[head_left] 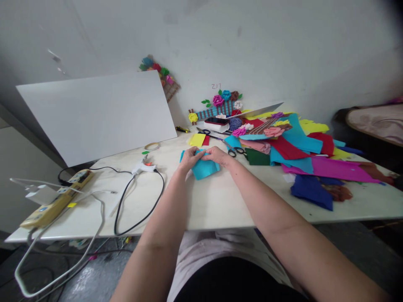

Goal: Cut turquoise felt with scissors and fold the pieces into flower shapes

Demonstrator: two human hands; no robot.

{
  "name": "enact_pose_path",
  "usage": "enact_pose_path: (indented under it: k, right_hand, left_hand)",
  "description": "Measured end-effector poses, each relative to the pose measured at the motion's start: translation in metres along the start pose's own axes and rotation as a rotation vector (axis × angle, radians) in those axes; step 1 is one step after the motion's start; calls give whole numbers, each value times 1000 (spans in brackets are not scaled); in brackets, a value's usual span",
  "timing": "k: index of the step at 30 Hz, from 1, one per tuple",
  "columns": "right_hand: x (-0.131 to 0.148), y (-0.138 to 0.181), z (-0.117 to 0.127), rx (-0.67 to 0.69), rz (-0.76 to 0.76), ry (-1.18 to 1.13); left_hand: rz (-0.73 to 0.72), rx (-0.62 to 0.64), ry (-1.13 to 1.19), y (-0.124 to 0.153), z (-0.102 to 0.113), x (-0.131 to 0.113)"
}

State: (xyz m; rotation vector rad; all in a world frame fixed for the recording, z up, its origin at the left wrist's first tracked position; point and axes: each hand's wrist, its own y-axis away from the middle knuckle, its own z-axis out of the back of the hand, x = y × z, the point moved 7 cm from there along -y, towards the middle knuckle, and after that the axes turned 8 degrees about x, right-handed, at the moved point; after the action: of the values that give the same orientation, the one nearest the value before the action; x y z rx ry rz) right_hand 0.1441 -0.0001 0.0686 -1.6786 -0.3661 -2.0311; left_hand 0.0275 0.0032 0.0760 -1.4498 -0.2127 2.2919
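Observation:
A sheet of light-blue craft paper lies at the middle of the table, under both hands. My left hand pinches its upper part with thumb and fingers. Close beside it, my right hand grips the same paper, the fingertips of the two hands nearly meeting. Just beyond the hands are yellow paper squares and a small red piece. Black-handled scissors rest to the right of my right hand. What the fingertips cover on the paper is hidden.
A white glue gun with a looping black cord and a yellow power strip occupy the left. A white board leans on the wall. Coloured paper is heaped at right. A phone and flower-decorated craft stand behind.

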Motion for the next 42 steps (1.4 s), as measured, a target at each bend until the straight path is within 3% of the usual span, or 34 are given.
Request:
enact_pose_path:
  k: [16,30,42]
  right_hand:
    - [-4,-2,2,21,27,-87]
    - [12,1,11,-106,147,159]
    - [14,2,11,-132,172,174]
  left_hand:
    - [-9,-16,89,-3,0,5]
    - [29,-17,23,-1,-1,1]
    - [42,-69,48,0,5,3]
